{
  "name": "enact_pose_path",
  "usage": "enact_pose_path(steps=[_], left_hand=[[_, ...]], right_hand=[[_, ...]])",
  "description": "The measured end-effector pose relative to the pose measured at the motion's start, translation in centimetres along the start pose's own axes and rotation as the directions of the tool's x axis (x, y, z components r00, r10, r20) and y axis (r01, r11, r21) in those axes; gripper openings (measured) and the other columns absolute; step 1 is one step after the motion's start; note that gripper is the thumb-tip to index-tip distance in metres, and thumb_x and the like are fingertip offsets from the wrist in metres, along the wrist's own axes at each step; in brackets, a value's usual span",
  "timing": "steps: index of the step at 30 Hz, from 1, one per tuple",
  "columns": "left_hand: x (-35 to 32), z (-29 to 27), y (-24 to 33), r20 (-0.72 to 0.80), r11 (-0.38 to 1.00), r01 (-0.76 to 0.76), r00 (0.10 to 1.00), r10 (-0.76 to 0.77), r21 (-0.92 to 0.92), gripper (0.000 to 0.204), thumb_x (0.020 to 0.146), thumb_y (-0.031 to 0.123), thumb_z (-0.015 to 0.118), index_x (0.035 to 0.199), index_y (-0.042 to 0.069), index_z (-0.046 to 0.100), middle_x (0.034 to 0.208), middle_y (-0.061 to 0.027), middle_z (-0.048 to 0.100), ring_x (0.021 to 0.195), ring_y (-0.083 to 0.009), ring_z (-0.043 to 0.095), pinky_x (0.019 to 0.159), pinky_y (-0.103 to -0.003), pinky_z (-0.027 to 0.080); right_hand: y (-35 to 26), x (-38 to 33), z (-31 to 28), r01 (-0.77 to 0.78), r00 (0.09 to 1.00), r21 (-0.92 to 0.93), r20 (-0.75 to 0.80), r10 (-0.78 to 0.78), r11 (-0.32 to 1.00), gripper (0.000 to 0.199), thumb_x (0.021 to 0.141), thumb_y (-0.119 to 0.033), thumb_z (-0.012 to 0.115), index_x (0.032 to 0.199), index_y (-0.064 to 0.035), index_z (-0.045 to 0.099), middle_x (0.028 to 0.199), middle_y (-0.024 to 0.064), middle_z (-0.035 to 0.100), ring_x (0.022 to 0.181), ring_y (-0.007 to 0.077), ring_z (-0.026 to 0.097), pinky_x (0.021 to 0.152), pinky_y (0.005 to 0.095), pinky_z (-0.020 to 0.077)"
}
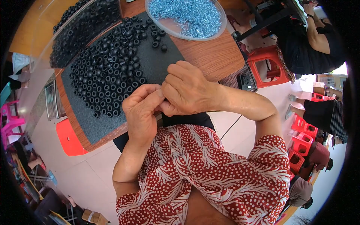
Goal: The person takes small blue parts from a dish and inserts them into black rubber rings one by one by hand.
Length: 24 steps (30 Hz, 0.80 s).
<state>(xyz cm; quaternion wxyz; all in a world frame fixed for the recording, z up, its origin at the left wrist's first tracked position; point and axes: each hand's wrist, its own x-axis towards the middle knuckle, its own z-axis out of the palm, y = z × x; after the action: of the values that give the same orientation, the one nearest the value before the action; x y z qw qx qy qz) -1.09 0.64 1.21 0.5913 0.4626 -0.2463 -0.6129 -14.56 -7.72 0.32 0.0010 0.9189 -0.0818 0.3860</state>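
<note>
My left hand (141, 108) and my right hand (187, 89) meet in front of my body, over the near edge of the table. The left thumb and forefinger are pinched together against the curled fingers of the right hand. Whatever lies between them is hidden by the fingers. Just beyond, many small black ring-shaped pieces (108, 71), round with a hole in the middle, lie spread over a dark grey mat (101, 129). A round clear tub (167, 31) of small, shiny light-blue pieces (191, 17) stands at the far side of the table.
A clear bin (122, 8) at the far left holds more black pieces. The wooden tabletop (210, 56) ends at a rounded right corner. A red stool (71, 140) stands left of the table, another red stool (267, 62) to the right. Other people sit along the right side.
</note>
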Motion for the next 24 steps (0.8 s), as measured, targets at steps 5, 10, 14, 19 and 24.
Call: enact_pose_path(steps=[5,10,14,19,24], left_hand=[[-0.2,-0.4,0.4,0.003,0.999,0.007,1.000,-0.007,-0.035,0.012,0.084,0.004,0.055,0.089,-0.006,0.060,0.073,-0.0049,0.061,0.060,-0.0091,0.057,0.058,-0.020,0.045],[-0.3,-0.8,0.1,-0.001,1.000,-0.007,1.000,0.007,-0.017,0.015,0.085,0.006,0.056,0.094,-0.005,0.060,0.077,-0.0048,0.062,0.063,-0.0091,0.058,0.060,-0.020,0.046],[-0.8,-0.3,0.5,-0.007,0.999,-0.036,0.999,0.036,-0.007,0.019,0.085,0.008,0.057,0.098,-0.006,0.058,0.082,-0.0056,0.063,0.068,-0.0100,0.059,0.063,-0.020,0.046],[-1.0,-0.6,1.0,0.059,0.999,-0.004,0.998,0.007,-0.043,0.018,0.086,0.000,0.052,0.101,-0.009,0.057,0.085,-0.0108,0.064,0.074,-0.0133,0.062,0.071,-0.024,0.050],[-1.0,-0.7,0.9,0.071,1.000,0.013,0.997,-0.013,-0.002,0.017,0.086,-0.002,0.051,0.100,-0.009,0.057,0.084,-0.0113,0.064,0.073,-0.0136,0.062,0.070,-0.024,0.050]], right_hand=[[-0.5,0.1,0.4,-0.077,0.997,0.001,0.005,0.077,0.997,0.023,0.059,-0.021,0.062,0.060,-0.0050,0.046,0.059,0.0067,0.044,0.059,0.0208,0.042,0.051,0.0320,0.0329],[-0.7,0.3,0.0,-0.116,0.988,0.004,0.105,0.115,0.993,0.025,0.060,-0.023,0.063,0.066,-0.0031,0.049,0.063,0.0080,0.047,0.062,0.0214,0.043,0.054,0.0325,0.0340],[-0.5,0.2,-0.6,-0.137,0.981,0.059,0.147,0.127,0.989,0.035,0.054,-0.014,0.065,0.079,0.0031,0.049,0.071,0.0103,0.044,0.064,0.0239,0.044,0.055,0.0331,0.0374],[-0.4,0.2,-0.7,-0.122,0.982,0.072,0.154,0.109,0.990,0.035,0.055,-0.015,0.064,0.080,0.0040,0.049,0.071,0.0110,0.044,0.064,0.0240,0.044,0.055,0.0334,0.0378],[-0.4,-0.1,-0.5,-0.055,0.988,0.053,0.150,0.046,0.997,0.028,0.057,-0.018,0.062,0.071,0.0023,0.048,0.064,0.0095,0.041,0.062,0.0230,0.042,0.053,0.0330,0.0358]])
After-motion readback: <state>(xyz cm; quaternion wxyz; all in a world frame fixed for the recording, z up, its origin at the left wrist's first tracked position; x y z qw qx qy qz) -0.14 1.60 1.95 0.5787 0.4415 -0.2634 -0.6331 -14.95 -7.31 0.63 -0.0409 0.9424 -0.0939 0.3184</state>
